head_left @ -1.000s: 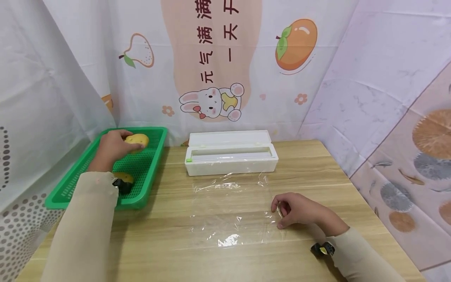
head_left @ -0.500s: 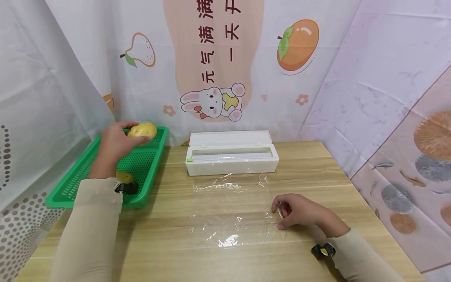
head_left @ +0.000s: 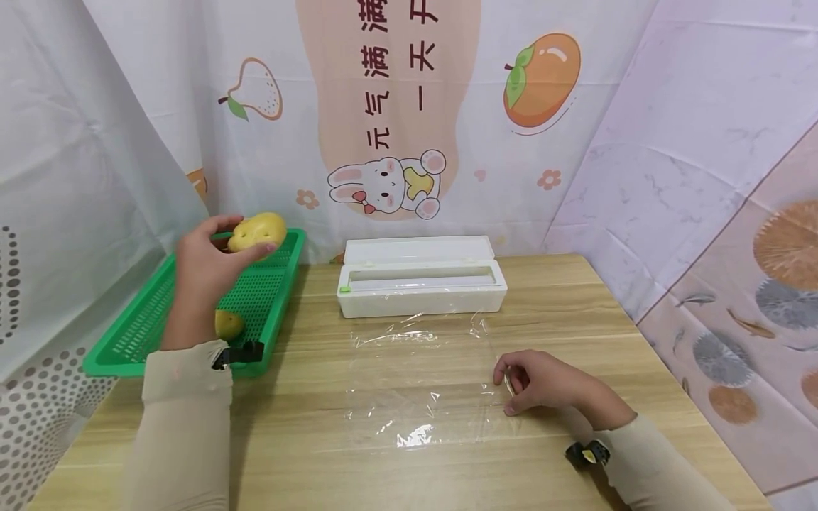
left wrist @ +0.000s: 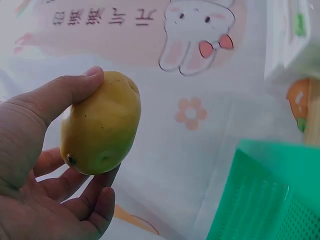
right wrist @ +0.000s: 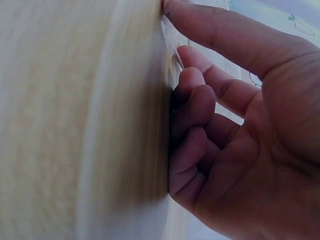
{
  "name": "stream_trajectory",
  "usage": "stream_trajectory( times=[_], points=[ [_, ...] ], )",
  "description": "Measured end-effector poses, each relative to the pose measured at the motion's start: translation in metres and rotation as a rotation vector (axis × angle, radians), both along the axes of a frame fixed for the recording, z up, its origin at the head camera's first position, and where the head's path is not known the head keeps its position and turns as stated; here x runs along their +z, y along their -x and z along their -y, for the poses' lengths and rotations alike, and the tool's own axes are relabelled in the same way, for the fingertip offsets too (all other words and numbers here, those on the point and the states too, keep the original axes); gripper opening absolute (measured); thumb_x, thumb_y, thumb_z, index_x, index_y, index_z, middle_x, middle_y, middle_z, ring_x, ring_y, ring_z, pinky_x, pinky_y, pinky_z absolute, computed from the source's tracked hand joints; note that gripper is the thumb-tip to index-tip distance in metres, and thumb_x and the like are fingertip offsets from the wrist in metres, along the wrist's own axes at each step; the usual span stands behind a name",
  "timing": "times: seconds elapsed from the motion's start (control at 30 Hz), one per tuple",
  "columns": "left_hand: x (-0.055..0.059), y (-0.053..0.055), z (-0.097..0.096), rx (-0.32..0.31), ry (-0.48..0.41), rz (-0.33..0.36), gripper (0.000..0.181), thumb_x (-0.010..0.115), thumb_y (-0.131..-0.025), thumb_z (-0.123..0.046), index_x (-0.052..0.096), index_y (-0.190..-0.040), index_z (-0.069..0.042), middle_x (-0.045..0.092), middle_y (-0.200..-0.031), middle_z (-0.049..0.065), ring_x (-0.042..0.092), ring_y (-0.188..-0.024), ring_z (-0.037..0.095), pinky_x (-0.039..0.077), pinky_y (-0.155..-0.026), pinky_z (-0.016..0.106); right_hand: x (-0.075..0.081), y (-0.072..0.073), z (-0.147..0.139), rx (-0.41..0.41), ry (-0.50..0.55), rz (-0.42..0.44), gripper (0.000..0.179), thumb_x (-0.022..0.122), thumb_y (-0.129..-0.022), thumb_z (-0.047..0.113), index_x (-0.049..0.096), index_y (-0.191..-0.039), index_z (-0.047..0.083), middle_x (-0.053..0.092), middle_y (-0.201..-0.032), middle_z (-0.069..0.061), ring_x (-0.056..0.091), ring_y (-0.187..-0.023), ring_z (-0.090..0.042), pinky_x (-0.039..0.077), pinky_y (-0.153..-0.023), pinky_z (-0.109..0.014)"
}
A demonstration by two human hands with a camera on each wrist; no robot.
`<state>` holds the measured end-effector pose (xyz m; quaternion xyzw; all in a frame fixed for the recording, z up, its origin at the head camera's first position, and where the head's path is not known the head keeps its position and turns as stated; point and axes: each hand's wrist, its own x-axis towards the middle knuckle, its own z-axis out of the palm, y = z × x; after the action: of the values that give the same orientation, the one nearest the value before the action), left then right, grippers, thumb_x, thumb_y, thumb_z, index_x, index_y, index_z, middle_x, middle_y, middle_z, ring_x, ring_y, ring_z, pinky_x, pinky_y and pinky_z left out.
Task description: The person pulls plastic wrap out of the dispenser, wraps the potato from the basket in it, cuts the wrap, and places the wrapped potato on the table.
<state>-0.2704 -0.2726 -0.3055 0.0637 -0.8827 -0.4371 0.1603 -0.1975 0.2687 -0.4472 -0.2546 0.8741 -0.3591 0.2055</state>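
In the head view my left hand (head_left: 207,262) grips a yellow, dimpled potato (head_left: 258,232) above the green basket (head_left: 96,369). The left wrist view shows the thumb on top of the potato (left wrist: 102,122) and the fingers beneath it. A sheet of clear cling film (head_left: 415,397) lies over the wooden table, running from the white film dispenser (head_left: 422,304) with its lid up. At the sheet's right edge my right hand (head_left: 543,383) pinches the film, fingers curled. A bit of film (right wrist: 172,45) shows between thumb and fingers in the right wrist view.
A second yellow potato (head_left: 228,324) lies in the basket, partly hidden by the left wrist. Printed curtains (head_left: 255,163) stand close behind and on both sides of the wooden table (head_left: 307,461).
My left hand has lifted the potato up from the basket and slightly to the right, coming to near rest. The right hand and the film have stayed in place.
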Motion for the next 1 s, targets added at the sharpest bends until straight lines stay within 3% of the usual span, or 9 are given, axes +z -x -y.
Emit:
stream_trajectory(
  times=[0.2, 0.43, 0.63, 0.77, 1.0],
  points=[
    [0.001, -0.016, -0.018, 0.034, -0.052, -0.087, 0.089, 0.084, -0.076, -0.061, 0.051, -0.149, -0.022, 0.055, -0.146, 0.003, 0.057, -0.111, 0.015, 0.05, -0.075, 0.009, 0.0, 0.0, 0.0, 0.005, 0.0, 0.0, 0.041, 0.094, -0.074, 0.024, 0.069, -0.105, 0.017, 0.056, -0.071, 0.002, 0.052, -0.063, -0.008, 0.045, -0.058, -0.023],
    [-0.004, -0.03, -0.039, 0.001, -0.085, -0.201, 0.079, 0.089, -0.077, -0.05, 0.056, -0.143, -0.021, 0.06, -0.137, 0.001, 0.06, -0.105, 0.013, 0.05, -0.079, 0.01, -0.002, 0.003, -0.001, 0.011, -0.026, -0.012, 0.039, 0.094, -0.074, 0.025, 0.069, -0.105, 0.022, 0.056, -0.07, 0.006, 0.052, -0.062, -0.005, 0.046, -0.058, -0.023],
    [-0.014, -0.035, -0.057, -0.074, -0.056, -0.254, 0.073, 0.091, -0.077, -0.041, 0.06, -0.138, -0.016, 0.063, -0.13, 0.001, 0.062, -0.103, 0.011, 0.05, -0.076, 0.011, -0.001, 0.003, -0.002, 0.011, -0.029, -0.011, 0.04, 0.094, -0.074, 0.026, 0.069, -0.105, 0.021, 0.056, -0.071, 0.006, 0.052, -0.062, -0.006, 0.046, -0.059, -0.023],
    [-0.023, -0.034, -0.07, -0.132, -0.017, -0.28, 0.068, 0.092, -0.078, -0.04, 0.063, -0.134, -0.015, 0.067, -0.124, 0.006, 0.064, -0.099, 0.016, 0.049, -0.072, 0.013, 0.0, 0.002, -0.003, 0.004, -0.021, -0.008, 0.04, 0.094, -0.074, 0.024, 0.069, -0.105, 0.02, 0.057, -0.071, 0.004, 0.052, -0.062, -0.006, 0.046, -0.058, -0.024],
    [-0.04, -0.035, -0.091, -0.267, -0.032, -0.227, 0.068, 0.092, -0.077, -0.04, 0.064, -0.132, -0.013, 0.068, -0.122, 0.008, 0.066, -0.104, 0.022, 0.054, -0.078, 0.018, -0.004, 0.001, -0.003, 0.008, -0.011, -0.002, 0.041, 0.094, -0.073, 0.023, 0.068, -0.105, 0.02, 0.057, -0.073, 0.004, 0.052, -0.063, -0.006, 0.046, -0.058, -0.023]
  ],
)
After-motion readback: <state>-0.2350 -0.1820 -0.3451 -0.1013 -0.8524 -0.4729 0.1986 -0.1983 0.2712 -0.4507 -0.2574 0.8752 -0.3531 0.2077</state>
